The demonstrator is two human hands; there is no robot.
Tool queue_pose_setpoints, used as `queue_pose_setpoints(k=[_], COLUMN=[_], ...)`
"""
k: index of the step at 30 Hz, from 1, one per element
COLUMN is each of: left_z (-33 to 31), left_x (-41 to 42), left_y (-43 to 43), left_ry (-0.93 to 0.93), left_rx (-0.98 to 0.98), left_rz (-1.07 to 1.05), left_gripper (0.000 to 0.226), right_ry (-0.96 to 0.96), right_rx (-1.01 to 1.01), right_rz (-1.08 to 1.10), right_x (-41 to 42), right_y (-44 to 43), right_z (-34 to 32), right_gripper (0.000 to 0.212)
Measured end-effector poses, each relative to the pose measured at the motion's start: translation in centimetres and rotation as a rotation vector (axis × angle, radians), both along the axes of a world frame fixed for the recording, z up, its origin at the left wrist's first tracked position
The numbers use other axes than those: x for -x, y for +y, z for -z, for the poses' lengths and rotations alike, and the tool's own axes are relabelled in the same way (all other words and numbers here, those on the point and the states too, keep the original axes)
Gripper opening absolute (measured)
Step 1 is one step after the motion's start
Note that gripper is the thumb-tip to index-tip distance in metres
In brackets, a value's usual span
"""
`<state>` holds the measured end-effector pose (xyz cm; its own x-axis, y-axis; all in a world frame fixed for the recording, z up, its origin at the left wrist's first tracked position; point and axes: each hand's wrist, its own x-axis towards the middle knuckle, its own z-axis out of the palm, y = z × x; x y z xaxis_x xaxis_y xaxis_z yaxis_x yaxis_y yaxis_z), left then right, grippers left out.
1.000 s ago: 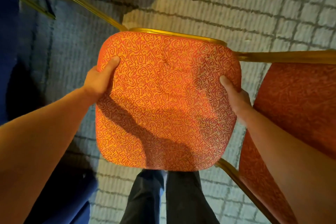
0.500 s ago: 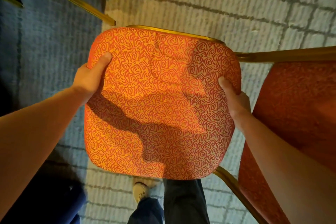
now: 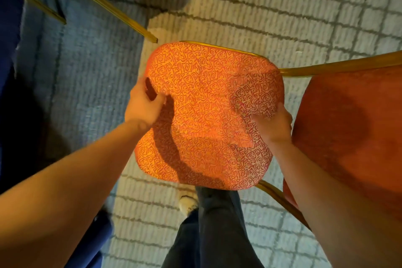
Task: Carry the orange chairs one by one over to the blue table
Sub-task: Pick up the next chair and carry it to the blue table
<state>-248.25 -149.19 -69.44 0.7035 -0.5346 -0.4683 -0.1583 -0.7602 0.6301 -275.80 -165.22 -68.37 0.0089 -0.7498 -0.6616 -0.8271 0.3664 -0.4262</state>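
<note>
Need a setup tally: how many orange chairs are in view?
2. The carried chair at centre, backrest rightward, gripped by left hand and right hand; a second chair shows gold legs top left. Others may be hidden.

I am standing on a carpeted floor [image 3: 282, 6], pale with a grid of grey lines and looking bluish toward my left. My pale shoe [image 3: 188, 203] is resting on it, and a gold chair leg [image 3: 139, 28] is standing on it ahead-left.

grid-patterned carpet [image 3: 282, 6] underfoot; dark trousers [image 3: 217, 228], pale shoe [image 3: 187, 203].
</note>
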Motion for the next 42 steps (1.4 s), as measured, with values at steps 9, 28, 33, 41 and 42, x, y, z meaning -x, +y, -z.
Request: queue_pose_setpoints(k=[9, 28, 33, 41, 42], left_z=[-10.6, -36.5, -38.8, -37.6, -37.3], left_x=[4.9, 16.9, 18.9, 22.6, 23.1], left_y=[4.2, 11.0, 9.3, 5.0, 4.2], left_ry=[0.211, 0.182, 0.183, 0.189, 0.206], left_rx=[-0.031, 0.209, 0.198, 0.197, 0.198], left_rz=[0.017, 0.094, 0.117, 0.012, -0.031], left_gripper=[0.051, 0.050, 0.054, 0.053, 0.053], right_ry=[-0.214, -0.434, -0.341, -0.278, -0.254], right_rx=[-0.019, 0.275, 0.375, 0.340, 0.325], right_rz=[-0.175, -0.289, -0.399, -0.605, -0.660], right_x=[1.0, 10.4, 11.8, 12.2, 12.2], right_y=[6.8, 13.7, 12.1, 5.1, 3.8], right_z=[-9.6, -31.3, -34.5, -34.7, -34.4], right_gripper=[0.062, 0.055, 0.066, 0.085, 0.086])
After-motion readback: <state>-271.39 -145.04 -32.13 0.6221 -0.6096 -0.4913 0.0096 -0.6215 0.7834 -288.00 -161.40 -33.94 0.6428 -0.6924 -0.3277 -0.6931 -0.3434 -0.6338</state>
